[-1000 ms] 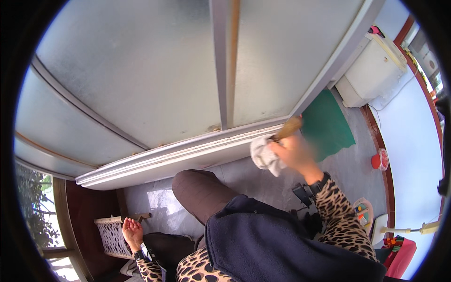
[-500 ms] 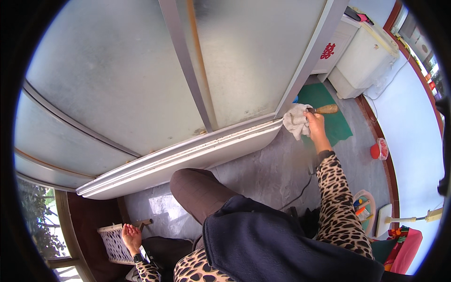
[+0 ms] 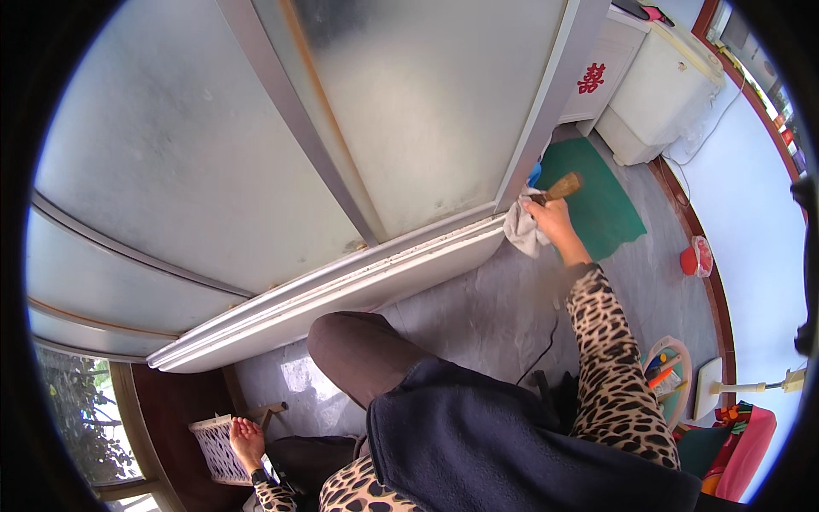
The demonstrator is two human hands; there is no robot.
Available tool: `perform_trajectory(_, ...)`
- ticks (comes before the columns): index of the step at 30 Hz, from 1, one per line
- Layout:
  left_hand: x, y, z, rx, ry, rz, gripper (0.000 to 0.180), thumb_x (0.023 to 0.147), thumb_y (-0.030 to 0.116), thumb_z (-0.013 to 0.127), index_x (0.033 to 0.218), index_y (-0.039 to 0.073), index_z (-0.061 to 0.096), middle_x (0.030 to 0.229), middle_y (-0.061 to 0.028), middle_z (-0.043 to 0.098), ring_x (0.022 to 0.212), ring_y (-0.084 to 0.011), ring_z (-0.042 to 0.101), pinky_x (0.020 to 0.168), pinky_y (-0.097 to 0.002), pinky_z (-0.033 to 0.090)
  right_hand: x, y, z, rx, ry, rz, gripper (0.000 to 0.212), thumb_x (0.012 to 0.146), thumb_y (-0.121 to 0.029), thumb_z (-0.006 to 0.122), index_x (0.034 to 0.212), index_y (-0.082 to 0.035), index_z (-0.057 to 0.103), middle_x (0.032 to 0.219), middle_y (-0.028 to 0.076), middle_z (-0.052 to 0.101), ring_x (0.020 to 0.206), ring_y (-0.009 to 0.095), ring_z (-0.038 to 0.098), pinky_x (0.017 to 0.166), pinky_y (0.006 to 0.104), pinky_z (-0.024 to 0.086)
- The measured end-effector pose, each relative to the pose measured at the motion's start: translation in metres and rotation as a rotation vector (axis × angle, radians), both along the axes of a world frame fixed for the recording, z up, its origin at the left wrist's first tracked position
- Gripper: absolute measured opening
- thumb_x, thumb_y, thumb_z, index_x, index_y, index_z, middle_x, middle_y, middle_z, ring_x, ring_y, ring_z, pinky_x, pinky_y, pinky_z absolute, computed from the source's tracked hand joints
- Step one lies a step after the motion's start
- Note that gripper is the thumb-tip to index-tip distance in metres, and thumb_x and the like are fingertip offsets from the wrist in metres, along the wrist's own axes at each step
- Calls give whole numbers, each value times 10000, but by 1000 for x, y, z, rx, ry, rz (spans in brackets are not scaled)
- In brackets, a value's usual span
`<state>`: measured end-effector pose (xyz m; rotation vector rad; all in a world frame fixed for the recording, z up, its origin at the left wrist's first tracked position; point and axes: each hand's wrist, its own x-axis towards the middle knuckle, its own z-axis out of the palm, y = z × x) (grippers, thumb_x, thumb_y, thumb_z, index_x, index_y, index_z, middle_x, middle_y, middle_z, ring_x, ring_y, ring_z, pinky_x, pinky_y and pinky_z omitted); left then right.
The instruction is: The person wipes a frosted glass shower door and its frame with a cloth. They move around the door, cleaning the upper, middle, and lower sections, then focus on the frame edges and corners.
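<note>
My right hand (image 3: 554,225) is closed round a wooden-handled tool (image 3: 563,187) and a pale grey cloth (image 3: 523,229). The cloth covers the tool's working end, so its kind is hidden. Hand and cloth are at the right end of a white ledge with a dirty track (image 3: 401,260), below the frosted shower door panels (image 3: 452,111) in grey metal frames. At lower left, my left hand (image 3: 247,442) is empty with loosely curled fingers, beside a stool's woven white seat (image 3: 213,448).
A green mat (image 3: 601,200) lies on the grey floor past my right hand. White appliance (image 3: 661,94), red bin (image 3: 696,258), basket of tools (image 3: 668,375) and a pink-red cloth (image 3: 746,452) line the right wall. A dark cord (image 3: 546,346) crosses the floor near my right arm.
My right hand has moved slightly left, bringing the cloth closer to the track's end, and the wooden handle now tilts upward. My view has shifted a little; my left hand stays by the stool.
</note>
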<state>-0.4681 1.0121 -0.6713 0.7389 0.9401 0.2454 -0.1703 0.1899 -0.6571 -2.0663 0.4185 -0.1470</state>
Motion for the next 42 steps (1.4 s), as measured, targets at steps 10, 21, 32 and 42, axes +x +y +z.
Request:
perform_trajectory(10,3,2,-6,25,9,-14,111,895,254,596,935,181,670,873,76,684,821,-108,649,757,-347,491,-35,-33,7,622,-43,-114,199,773,-65,684,957,-23,622,896,33,644,798,142,615,724,279,487)
perform_trajectory(21,-1,-3,-1,52,-55,-54,101,902,236,611,938,161,669,886,67,691,835,-108,651,770,-350,499,24,-10,-13,787,-86,-58,172,829,-128,682,928,12,668,889,72,687,764,171,661,707,306,516)
perform_trajectory(32,16,-4,-14,24,-79,-99,126,920,234,583,974,170,677,904,62,693,839,-113,653,771,-347,503,-8,5,11,251,-19,87,177,799,-141,657,807,36,649,682,12,600,608,110,530,568,308,430)
perform_trajectory(42,15,-22,2,47,-43,-43,134,930,233,574,993,154,661,896,56,672,825,-100,633,758,-308,498,15,8,-7,501,-114,-199,122,806,-151,682,803,-41,629,690,-38,551,590,72,482,542,251,375)
